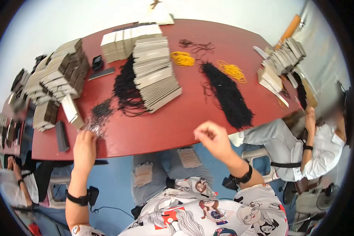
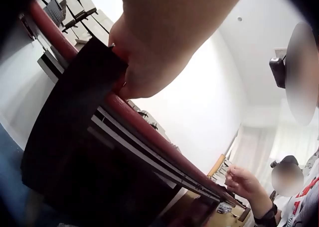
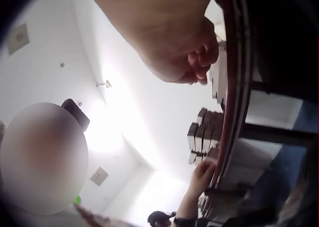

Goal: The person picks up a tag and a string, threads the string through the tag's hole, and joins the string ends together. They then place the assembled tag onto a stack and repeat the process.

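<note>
My left hand [image 1: 84, 151] is at the table's left front edge, fingers extended and close together. Its fingertips are at the near end of a scatter of small dark bits [image 1: 101, 112]; whether they pinch any cannot be told. In the left wrist view the left hand [image 2: 142, 70] hides its own fingertips. Raised near the front edge, my right hand [image 1: 214, 139] has curled fingers with no object visible in them. The right wrist view also shows the right hand [image 3: 184, 52] curled. A long stack of grey boards [image 1: 155, 74] with black cords [image 1: 128, 88] stands between and beyond the hands.
Stacked grey blocks [image 1: 63, 72] and a dark bar [image 1: 61, 136] are at left. A black cord bundle [image 1: 228, 96] lies right of centre, near yellow cords [image 1: 232, 71]. More boards [image 1: 285, 57] stand at the right end. People sit at both sides.
</note>
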Motion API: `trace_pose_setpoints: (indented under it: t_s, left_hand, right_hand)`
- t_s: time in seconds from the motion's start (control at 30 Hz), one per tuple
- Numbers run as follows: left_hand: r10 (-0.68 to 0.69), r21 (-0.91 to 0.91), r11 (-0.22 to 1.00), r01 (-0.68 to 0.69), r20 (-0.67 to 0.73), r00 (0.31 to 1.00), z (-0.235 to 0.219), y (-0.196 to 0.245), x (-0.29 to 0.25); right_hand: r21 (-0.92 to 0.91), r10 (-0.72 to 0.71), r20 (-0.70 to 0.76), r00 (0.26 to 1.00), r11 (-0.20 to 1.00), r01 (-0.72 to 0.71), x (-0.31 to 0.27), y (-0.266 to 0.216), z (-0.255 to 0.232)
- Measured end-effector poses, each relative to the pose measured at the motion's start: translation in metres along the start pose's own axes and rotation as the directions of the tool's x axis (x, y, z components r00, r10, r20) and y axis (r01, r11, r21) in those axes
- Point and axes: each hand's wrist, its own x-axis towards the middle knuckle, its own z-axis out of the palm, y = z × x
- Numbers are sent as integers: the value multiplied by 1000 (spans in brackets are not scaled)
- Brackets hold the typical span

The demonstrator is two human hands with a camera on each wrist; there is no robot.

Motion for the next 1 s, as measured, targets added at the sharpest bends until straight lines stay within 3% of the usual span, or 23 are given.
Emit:
trace_pose_setpoints:
  t_s: [0.1, 0.17, 0.23, 0.3, 0.33, 0.37, 0.4, 0.43, 0.47, 0.5, 0.57, 0.63, 0.7, 0.73, 0.83, 0.87, 0.93, 1.0]
  left_hand:
    - [-61, -47, 997, 58, -61, 996, -9, -1, -4]
    - [-100, -115, 990, 86, -118, 988, -13, 6, -6]
    - [-149, -178, 977, 119, -171, 974, -17, 8, -12]
    - [-112, -231, 971, 53, -250, 962, -18, 7, -22]
    - [-115, -234, 971, 55, -252, 961, -18, 7, -31]
    - [-246, -350, 922, 165, -203, 948, -17, 6, -45]
    - [-368, -455, 848, 271, -139, 919, -15, 5, -58]
    - [-372, -457, 847, 273, -140, 918, -12, 6, -70]
    - [-458, -558, 768, 313, -137, 879, -7, 10, -82]
    - [-541, -654, 675, 342, -123, 832, -4, 14, -91]
    - [-561, -678, 657, 328, -150, 814, -3, 23, -103]
    - [-579, -701, 639, 317, -167, 798, -4, 26, -112]
    - [-604, -702, 643, 305, -220, 766, -5, 27, -116]
    - [-606, -706, 640, 303, -221, 764, -6, 28, -116]
    - [-597, -716, 642, 274, -242, 765, -9, 31, -115]
    - [-573, -725, 643, 248, -239, 784, -8, 32, -114]
    - [-548, -733, 642, 225, -233, 803, -9, 37, -114]
    - [-513, -711, 665, 229, -212, 832, -10, 43, -111]
  right_hand:
    - [-329, -228, -286, 931, 935, 128, 42, 5, -43]
    - [-521, -280, -353, 893, 852, 61, 73, 11, -81]
    - [-746, -280, -304, 911, 665, -44, 98, 14, -107]
    - [-867, -333, -184, 925, 498, 6, 121, 35, -135]
    - [-868, -296, -135, 945, 495, 31, 126, 37, -141]
    - [-870, -298, -132, 945, 493, 34, 131, 35, -146]
    - [-853, -108, -86, 990, 522, -17, 135, 32, -150]
    - [-838, 85, -33, 996, 540, -74, 138, 30, -151]
    - [-805, 18, -89, 996, 587, -82, 138, 24, -149]
    - [-832, -50, -111, 993, 550, -65, 140, 19, -154]
    - [-760, -132, -192, 972, 647, -62, 143, 0, -158]
    - [-742, -76, -110, 991, 670, -31, 142, -10, -160]
    - [-759, -60, 111, 992, 639, 124, 139, -10, -152]
    - [-845, 48, 119, 992, 530, 76, 135, -11, -145]
    - [-935, 104, 13, 995, 353, -25, 137, 13, -141]
    - [-937, 101, 18, 995, 350, -18, 138, 11, -143]
    - [-867, -67, -87, 994, 496, -42, 138, 8, -150]
    - [-848, -120, -93, 988, 530, -16, 139, -10, -151]
